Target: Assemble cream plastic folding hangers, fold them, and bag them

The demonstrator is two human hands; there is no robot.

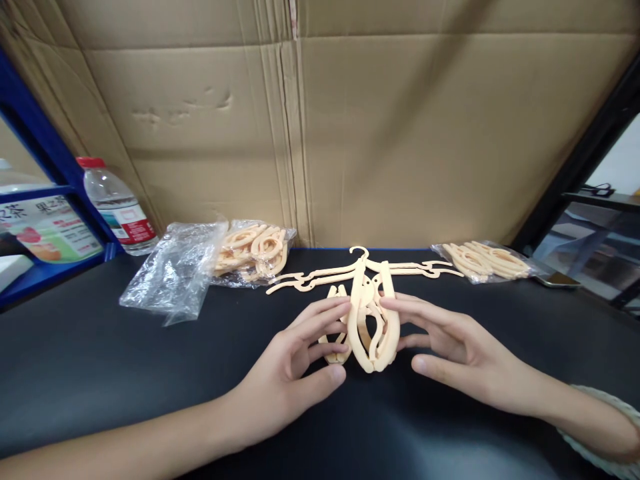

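A folded peach plastic hanger (373, 323) lies on the black table (100, 360) between my hands. Fingertips of my left hand (295, 360) touch its left side and rest over a smaller peach piece (336, 293). From the other side, my right hand (450, 347) presses its fingertips against the hanger's right arm. Neither hand has lifted it. Behind it, two unfolded hangers (360, 270) lie flat with arms spread.
An open clear bag (175, 280) and a bag of folded hangers (253, 250) lie at the back left. Another bag of hangers (487, 261) lies at the back right beside a phone (557, 280). A water bottle (117, 207) stands by blue shelving. Cardboard forms the back wall.
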